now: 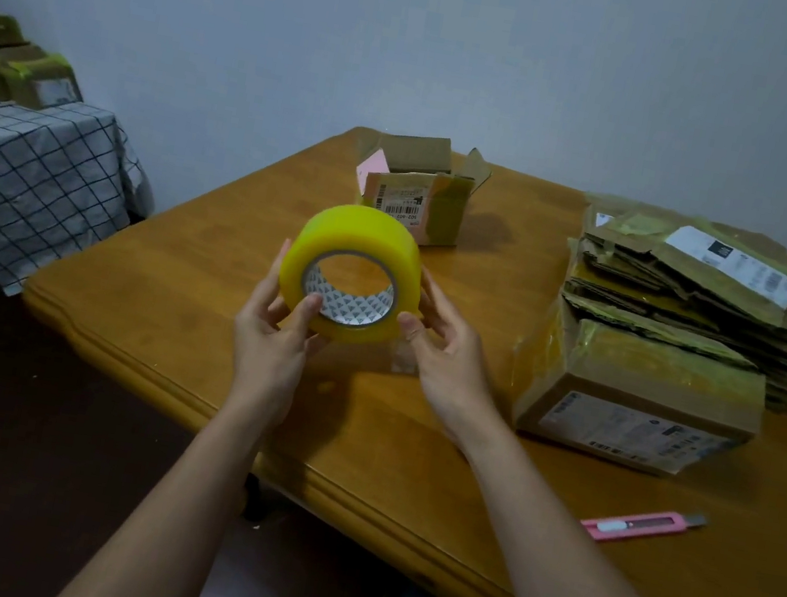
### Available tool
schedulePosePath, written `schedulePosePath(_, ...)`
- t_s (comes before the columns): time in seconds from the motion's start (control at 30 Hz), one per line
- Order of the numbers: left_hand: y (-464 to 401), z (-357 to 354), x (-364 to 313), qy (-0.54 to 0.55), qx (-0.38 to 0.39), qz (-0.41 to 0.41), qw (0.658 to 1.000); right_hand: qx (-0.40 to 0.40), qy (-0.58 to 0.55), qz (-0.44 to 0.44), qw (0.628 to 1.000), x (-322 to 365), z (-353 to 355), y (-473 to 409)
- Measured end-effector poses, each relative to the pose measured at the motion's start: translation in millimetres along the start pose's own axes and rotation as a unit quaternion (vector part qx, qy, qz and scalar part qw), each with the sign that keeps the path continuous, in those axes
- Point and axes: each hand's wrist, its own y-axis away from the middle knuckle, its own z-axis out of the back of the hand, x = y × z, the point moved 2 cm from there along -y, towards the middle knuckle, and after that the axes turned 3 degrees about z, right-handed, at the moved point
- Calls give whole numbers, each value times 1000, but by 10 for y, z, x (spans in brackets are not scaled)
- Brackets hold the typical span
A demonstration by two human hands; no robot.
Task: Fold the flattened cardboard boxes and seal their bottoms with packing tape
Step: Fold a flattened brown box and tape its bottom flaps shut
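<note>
I am looking down from the head camera at a wooden table point(209, 267) set against a pale wall. Both of the person's bare hands are holding a roll of yellow packing tape point(352, 270) up above the table, its open core facing me. The left hand point(271, 330) is gripping the roll's left side, thumb curling onto the front rim and fingers reaching behind. The right hand point(444, 354) is pinching the roll's lower right edge, thumb in front, fingers curving around the back.

Behind the roll, an open cardboard box point(419, 193) is standing near the table's far edge, flaps up, a barcode label facing me. To the right, a stack of flattened cardboard boxes point(694, 291) is lying on the table, and a closed cardboard box point(640, 397) is sitting in front of it, touching the stack. A pink utility knife point(639, 527) is lying near the table's near edge, well apart from the hands. On the far left, a checked cloth point(26, 179) is draping over another surface, with more cardboard boxes point(14, 63) piled on top.
</note>
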Motion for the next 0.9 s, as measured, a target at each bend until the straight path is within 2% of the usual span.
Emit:
schedulePosePath(0.1, 20, -7, -2, 17, -10, 16, 1000, 34, 30, -37, 998, -52, 65, 43)
schedulePosePath(0.17, 34, 22, 6, 37, -28, 29, 999, 47, 156, -74, 984, -146, 110, 71)
schedulePosePath(0.23, 60, 62, 17, 51, -43, 43, 997, 29, 305, -75, 949, -222, 139, 88)
schedulePosePath(0.3, 98, 97, 52, 56, -56, 65, 995, 10, 348, -59, 936, -263, 124, 91)
schedulePosePath(0.5, 129, 123, 103, 77, -77, 91, 990, -46, 362, -8, 931, -305, 17, 42)
schedulePosePath(0.63, 99, 119, 114, 81, -79, 97, 989, -51, 361, 23, 931, -314, -7, 13)
schedulePosePath(0.8, 103, 122, 112, 105, -79, 109, 985, -80, 322, 64, 941, -364, 16, 0)
schedulePosePath(0.9, 145, 103, 94, 129, -71, 116, 982, -155, 274, 119, 942, -286, 33, 52)
